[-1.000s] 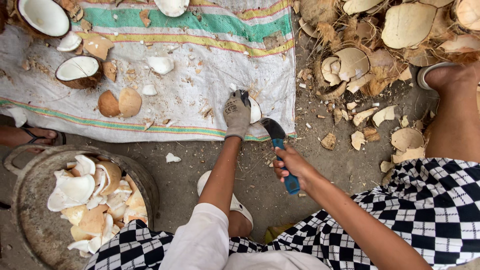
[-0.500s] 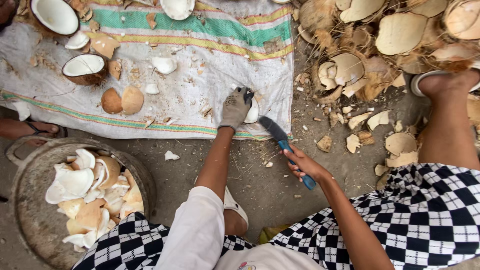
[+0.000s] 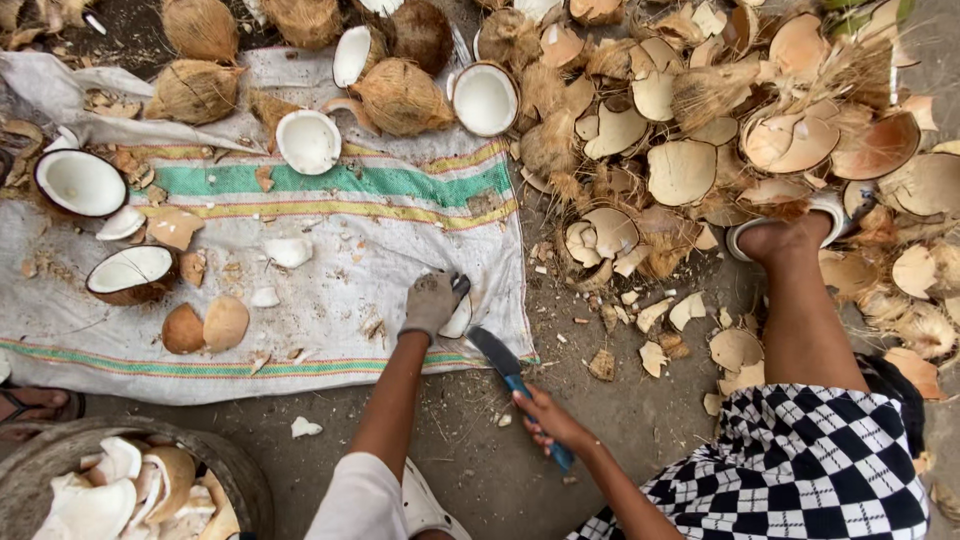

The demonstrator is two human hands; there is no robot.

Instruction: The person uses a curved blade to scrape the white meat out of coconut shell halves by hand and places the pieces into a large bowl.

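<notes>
Reaching further out now than a moment ago, our gloved left hand point(image 3: 432, 302) has slid up onto the striped sack point(image 3: 330, 250), and our view has tipped up to take in more husks. That hand is curled around a white coconut piece point(image 3: 459, 320) near the sack's lower right corner, pinning it down. Our right hand point(image 3: 545, 418) is wrapped tight on the blue handle of the knife point(image 3: 512, 380), blade angled up toward the piece, tip just beside it. We judge that coconut piece light, stiff and brittle, likely slick on its wet white face, so it is best gripped by the curved edges. Shell halves point(image 3: 680, 170) are heaped to the right; a basin point(image 3: 240, 475) of white pieces sits lower left.
</notes>
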